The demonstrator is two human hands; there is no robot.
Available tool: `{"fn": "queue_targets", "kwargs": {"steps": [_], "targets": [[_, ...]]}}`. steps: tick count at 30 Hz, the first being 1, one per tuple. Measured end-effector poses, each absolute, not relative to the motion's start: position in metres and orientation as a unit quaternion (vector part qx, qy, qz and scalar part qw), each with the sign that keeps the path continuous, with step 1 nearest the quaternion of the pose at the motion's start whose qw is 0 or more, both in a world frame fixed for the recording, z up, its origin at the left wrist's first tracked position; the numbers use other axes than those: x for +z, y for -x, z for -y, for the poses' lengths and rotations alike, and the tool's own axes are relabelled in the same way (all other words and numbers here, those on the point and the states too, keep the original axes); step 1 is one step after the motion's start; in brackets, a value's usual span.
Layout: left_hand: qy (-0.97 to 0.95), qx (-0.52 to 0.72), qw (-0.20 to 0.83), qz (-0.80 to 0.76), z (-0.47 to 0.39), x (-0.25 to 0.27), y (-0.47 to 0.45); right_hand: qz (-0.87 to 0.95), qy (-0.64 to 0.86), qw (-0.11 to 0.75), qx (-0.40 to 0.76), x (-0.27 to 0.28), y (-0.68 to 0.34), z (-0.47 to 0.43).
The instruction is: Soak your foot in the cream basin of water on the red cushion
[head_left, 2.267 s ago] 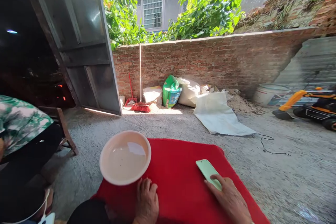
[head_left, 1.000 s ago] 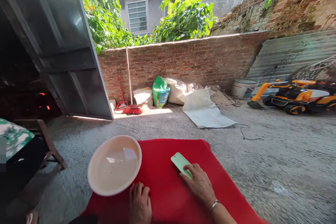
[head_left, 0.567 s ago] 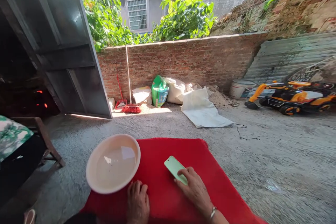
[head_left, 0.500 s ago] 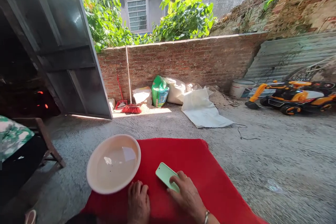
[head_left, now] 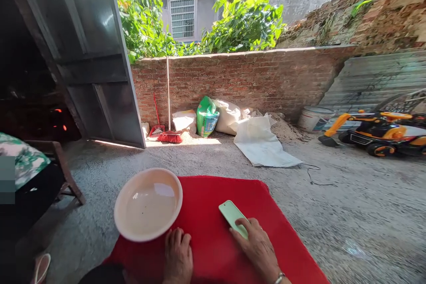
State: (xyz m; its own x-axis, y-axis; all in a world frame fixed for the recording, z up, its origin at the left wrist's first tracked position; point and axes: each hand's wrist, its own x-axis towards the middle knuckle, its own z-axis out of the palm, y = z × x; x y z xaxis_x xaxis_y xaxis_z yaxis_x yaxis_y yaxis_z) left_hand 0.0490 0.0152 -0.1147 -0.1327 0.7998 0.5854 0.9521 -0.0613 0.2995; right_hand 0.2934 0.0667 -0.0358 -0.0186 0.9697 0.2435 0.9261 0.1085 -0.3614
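A slim light-green phone [head_left: 234,217] with rounded corners and a small dark dot at its far end lies slanted over the red cloth. My right hand [head_left: 258,242] grips its near end, thumb on one edge and fingers on the other. My left hand [head_left: 179,253] rests on the red cloth [head_left: 213,199] with nothing in it, its fingers laid down and slightly bent. Just beyond those fingertips stands a pale pink basin [head_left: 124,226] with clear water and a few dark specks in it.
At the left, a person in a patterned top [head_left: 23,159] sits on a wooden chair [head_left: 68,177]. Past the table are a red broom [head_left: 169,136], a green sack [head_left: 207,117], a white sheet [head_left: 262,142] and a toy excavator [head_left: 379,133]. A metal door [head_left: 100,62] stands ajar.
My right hand has slid the phone to the right across the cloth, away from the basin. My left hand stays in place by the basin. The view has shifted slightly.
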Motion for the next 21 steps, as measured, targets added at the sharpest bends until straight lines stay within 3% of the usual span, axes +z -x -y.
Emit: {"fn": "queue_targets", "kwargs": {"steps": [7,16,21], "targets": [[0.646,-0.368,0.118,0.659,-0.019,-0.123,-0.046,0.790,0.561,0.247,0.023,-0.063,-0.221,-0.050],[0.650,-0.334,0.109,0.674,-0.015,-0.113,-0.051,0.726,0.636,0.256,-0.054,-0.058,-0.296,-0.077],[0.646,-0.351,0.107,0.669,-0.016,-0.115,-0.050,0.713,0.634,0.300,0.009,-0.050,-0.296,-0.069]]}}
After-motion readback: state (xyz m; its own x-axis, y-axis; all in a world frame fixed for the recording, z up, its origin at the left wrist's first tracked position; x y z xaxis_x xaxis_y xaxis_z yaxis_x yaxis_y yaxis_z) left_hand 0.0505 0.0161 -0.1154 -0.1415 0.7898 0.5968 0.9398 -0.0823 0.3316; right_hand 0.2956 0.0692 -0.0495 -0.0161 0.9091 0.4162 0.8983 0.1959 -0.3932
